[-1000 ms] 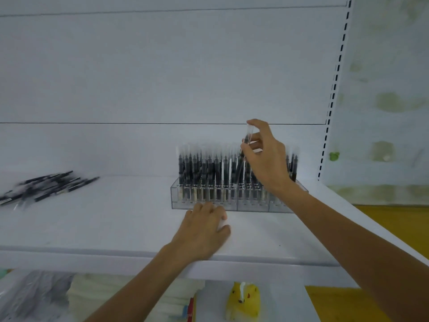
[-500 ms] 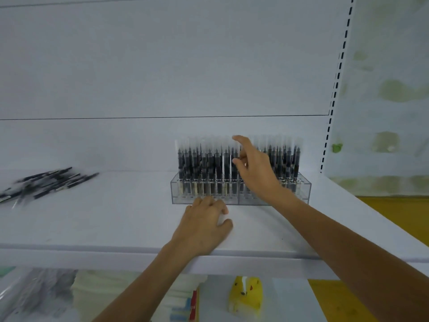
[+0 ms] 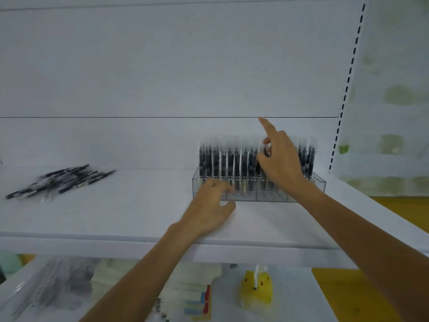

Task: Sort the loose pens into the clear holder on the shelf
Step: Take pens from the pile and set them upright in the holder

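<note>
Clear holder stands on the white shelf, right of middle and toward the back edge. It is packed with rows of upright pens, dark barrels with blurred tops. Loose pens lie in a messy heap near the shelf's left edge, well apart from the holder. Left hand rests on the shelf just in front of the holder's left end, fingers bent with tips touching its front wall, thumb spread to the right, holding nothing. Right hand is over the middle of the holder among the pen tops, index finger straight and pointing up, thumb and other fingers curled in narrow around one pen top. The blur is too heavy to tell whether they pinch it. On the lower shelf sit a yellow packet and a stack of notepads.
</note>
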`<action>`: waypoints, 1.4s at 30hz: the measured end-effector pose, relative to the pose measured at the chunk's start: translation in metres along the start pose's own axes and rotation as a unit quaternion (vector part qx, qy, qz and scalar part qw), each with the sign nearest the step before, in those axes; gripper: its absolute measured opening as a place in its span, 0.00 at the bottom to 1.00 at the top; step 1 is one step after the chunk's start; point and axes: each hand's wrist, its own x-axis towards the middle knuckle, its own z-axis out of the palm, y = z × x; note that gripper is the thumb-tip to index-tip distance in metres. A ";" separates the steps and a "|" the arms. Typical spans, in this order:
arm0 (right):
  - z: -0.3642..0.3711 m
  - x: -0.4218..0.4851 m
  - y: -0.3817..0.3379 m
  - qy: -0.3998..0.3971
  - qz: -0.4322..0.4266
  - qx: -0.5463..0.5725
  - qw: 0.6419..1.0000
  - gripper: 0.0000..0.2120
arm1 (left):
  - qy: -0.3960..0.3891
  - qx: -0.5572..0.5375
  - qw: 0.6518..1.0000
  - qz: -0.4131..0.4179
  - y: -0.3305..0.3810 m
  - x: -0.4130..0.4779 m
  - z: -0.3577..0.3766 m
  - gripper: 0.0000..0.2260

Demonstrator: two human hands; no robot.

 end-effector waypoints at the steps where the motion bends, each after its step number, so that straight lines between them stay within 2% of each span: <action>1: -0.001 0.000 -0.006 0.013 -0.009 0.007 1.000 0.32 | 0.007 0.000 1.000 -0.003 -0.011 0.000 -0.020 0.10; 5: 0.023 -0.006 -0.057 0.070 -0.064 0.077 0.992 0.22 | 0.069 0.030 0.995 -0.063 -0.071 -0.024 -0.105 0.05; 7: 0.056 -0.009 -0.098 0.066 -0.086 0.116 0.987 0.20 | 0.074 0.059 0.991 -0.090 -0.101 -0.047 -0.140 0.05; 14: 0.184 -0.035 -0.266 -0.096 -0.121 0.193 0.969 0.17 | 0.089 0.101 0.977 -0.167 -0.199 -0.136 -0.256 0.06; 21: 0.265 -0.051 -0.352 -0.188 -0.071 0.188 0.961 0.17 | 0.060 0.121 0.965 -0.223 -0.279 -0.198 -0.331 0.05; 26: 0.302 -0.031 -0.377 -0.201 -0.060 0.180 0.961 0.11 | 0.073 0.091 0.971 -0.210 -0.324 -0.190 -0.344 0.06; 32: 0.340 0.011 -0.366 -0.237 -0.015 0.155 0.959 0.10 | 0.057 0.051 0.982 -0.173 -0.372 -0.142 -0.327 0.05; 37: 0.368 0.061 -0.355 -0.234 -0.010 0.141 0.962 0.11 | 0.016 0.054 0.988 -0.143 -0.405 -0.089 -0.322 0.08; 42: 0.403 0.089 -0.360 -0.294 -0.023 0.098 0.951 0.12 | -0.025 0.081 0.985 -0.150 -0.430 -0.045 -0.317 0.10</action>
